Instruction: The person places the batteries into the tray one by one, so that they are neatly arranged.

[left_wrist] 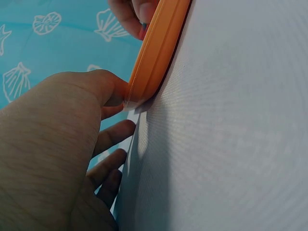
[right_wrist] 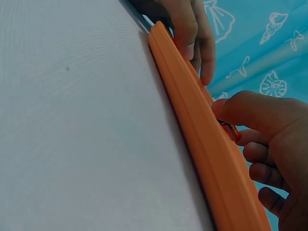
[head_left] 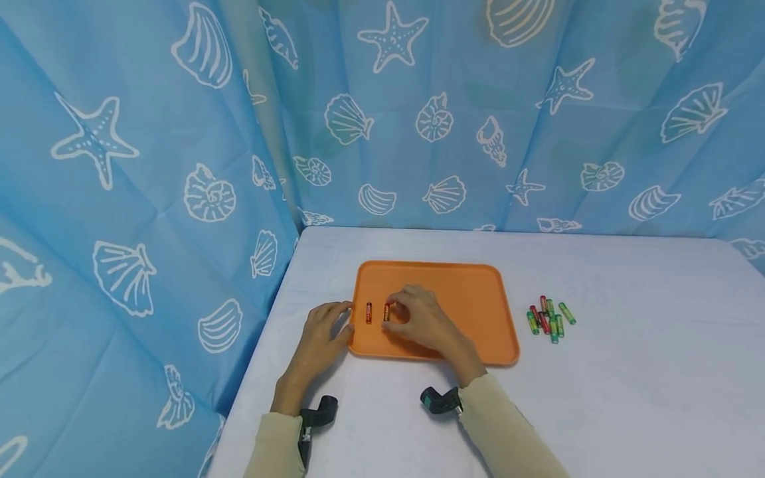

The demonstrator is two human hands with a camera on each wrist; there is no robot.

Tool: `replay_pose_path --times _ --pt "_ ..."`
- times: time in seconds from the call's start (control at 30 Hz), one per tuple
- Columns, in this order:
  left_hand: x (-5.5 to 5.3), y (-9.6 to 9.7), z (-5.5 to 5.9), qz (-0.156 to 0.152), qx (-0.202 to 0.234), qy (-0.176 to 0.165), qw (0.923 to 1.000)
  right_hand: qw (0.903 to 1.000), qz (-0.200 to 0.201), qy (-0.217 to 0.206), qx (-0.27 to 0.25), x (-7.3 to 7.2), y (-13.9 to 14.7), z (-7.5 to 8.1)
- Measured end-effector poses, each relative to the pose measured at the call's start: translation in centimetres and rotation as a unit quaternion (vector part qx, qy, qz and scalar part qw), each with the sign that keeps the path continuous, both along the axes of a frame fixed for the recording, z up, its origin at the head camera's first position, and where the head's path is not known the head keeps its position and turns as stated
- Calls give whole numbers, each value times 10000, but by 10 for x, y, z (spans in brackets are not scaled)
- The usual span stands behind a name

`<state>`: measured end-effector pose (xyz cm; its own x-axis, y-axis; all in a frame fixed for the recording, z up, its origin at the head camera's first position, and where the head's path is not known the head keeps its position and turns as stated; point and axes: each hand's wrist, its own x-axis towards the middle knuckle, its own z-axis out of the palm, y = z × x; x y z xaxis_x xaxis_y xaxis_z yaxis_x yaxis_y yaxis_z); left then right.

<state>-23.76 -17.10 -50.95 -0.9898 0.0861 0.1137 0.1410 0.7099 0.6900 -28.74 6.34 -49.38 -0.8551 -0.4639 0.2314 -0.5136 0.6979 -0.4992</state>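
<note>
An orange tray point(head_left: 466, 312) lies on the table. My right hand point(head_left: 421, 318) reaches over it and pinches a small red battery point(head_left: 386, 312) end to end between thumb and index finger. The right wrist view shows that battery point(right_wrist: 230, 130) just behind the tray's rim, its other fingers curled loosely. Left of it, a second red battery point(head_left: 368, 313) lies upright in line on the tray. My left hand point(head_left: 319, 338) rests at the tray's left edge, thumb and index fingertips touching the rim apart from each other, the other fingers spread point(left_wrist: 113, 137) loosely.
Right of the tray, several red and green batteries point(head_left: 551, 318) lie in a loose pile on the white tablecloth point(head_left: 645, 358). A blue curtain point(head_left: 394, 133) with shell prints hangs behind the table and along its left side.
</note>
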Motion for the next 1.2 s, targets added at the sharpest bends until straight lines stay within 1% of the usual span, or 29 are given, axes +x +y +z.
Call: replay_pose_path --times 0.13,0.37,0.47,0.57,0.63,0.83,1.03,1.2 --pt "-1 0 -1 -30 -6 72 10000 10000 32 30 -41 -1 -3 -1" --pt "2 -1 -1 3 -31 27 10000 9991 113 -140 -390 0 -10 -2" --pt "1 -1 -1 -27 -4 42 10000 9994 169 24 -290 -1 -14 -3" --pt "1 -1 -1 -72 28 44 10000 9996 200 207 -72 -4 -16 -6" --pt "0 -1 -1 -88 15 64 9999 9994 228 265 12 -6 -17 -8" --pt "0 -1 0 -76 -26 122 9999 9997 188 177 -9 -9 -18 -12" --pt "-1 -1 0 -110 -20 151 9998 9995 199 -57 -247 -9 -22 -13" --pt "-1 -1 -1 -92 -29 149 9998 9997 158 -19 -193 -9 -26 -14"
